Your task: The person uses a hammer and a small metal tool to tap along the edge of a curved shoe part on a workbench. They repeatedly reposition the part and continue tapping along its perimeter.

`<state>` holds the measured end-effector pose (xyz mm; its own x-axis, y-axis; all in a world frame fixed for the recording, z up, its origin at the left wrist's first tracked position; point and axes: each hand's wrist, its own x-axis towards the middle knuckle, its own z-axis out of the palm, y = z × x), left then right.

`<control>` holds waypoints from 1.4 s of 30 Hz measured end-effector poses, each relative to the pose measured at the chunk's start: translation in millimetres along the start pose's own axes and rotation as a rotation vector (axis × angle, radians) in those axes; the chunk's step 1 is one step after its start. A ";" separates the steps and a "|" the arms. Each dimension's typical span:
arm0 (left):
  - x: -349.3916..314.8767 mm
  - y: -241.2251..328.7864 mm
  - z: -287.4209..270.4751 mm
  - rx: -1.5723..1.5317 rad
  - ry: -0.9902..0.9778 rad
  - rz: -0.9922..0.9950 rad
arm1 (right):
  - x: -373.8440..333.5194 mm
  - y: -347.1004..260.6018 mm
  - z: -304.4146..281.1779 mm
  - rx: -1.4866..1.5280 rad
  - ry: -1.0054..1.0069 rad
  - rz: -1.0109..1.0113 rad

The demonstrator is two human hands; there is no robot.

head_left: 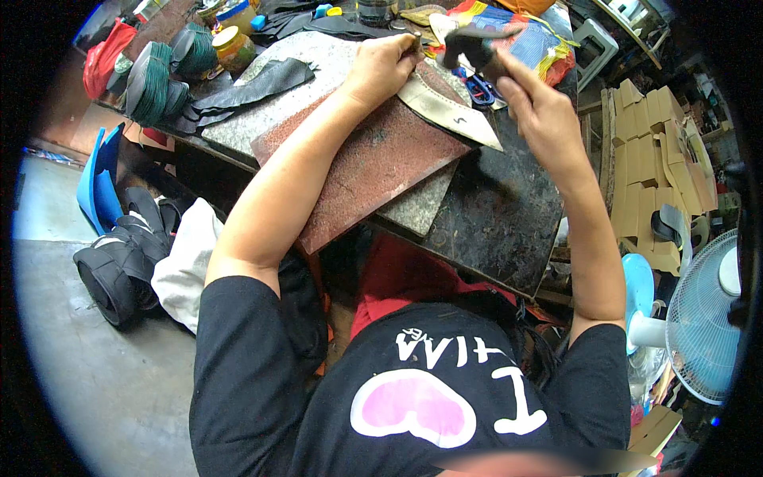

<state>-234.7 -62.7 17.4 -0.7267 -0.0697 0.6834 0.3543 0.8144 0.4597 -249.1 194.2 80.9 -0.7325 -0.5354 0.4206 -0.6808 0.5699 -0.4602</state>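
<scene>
My left hand (383, 70) is closed in a pinch around a short dark punch-like tool (417, 40), mostly hidden by the fingers. It rests at the upper end of a curved cream pattern piece (457, 119) with a row of small dots along its edge. That piece lies on a reddish-brown rough board (373, 171). Raised to the right of the piece, my right hand (544, 119) is closed round a hammer (475, 49) with a dark head, close to the left hand. Under the red board is a grey stone slab (417, 208).
Black leather strips (254, 91), spools of dark green cord (149, 83) and a yellow-lidded jar (230, 46) crowd the table's left. Colourful bags (548, 52) lie at the far right. A white fan (703, 318) stands right, near stacked cardboard (648, 151).
</scene>
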 end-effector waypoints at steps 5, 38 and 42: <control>-0.8 -11.1 4.0 -0.267 0.027 -0.209 | -27.9 -2.7 10.4 -0.201 -0.130 0.025; -3.1 4.9 -0.3 0.026 -0.017 0.052 | 14.6 -39.1 -43.9 0.367 0.325 -0.290; -2.3 8.3 1.7 0.062 -0.010 0.093 | 24.1 -40.2 -13.0 0.084 0.220 -0.257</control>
<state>-231.1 -54.8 18.7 -0.6984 0.0137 0.7155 0.3840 0.8509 0.3585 -239.4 166.6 119.7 -0.5273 -0.5026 0.6851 -0.8470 0.3756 -0.3762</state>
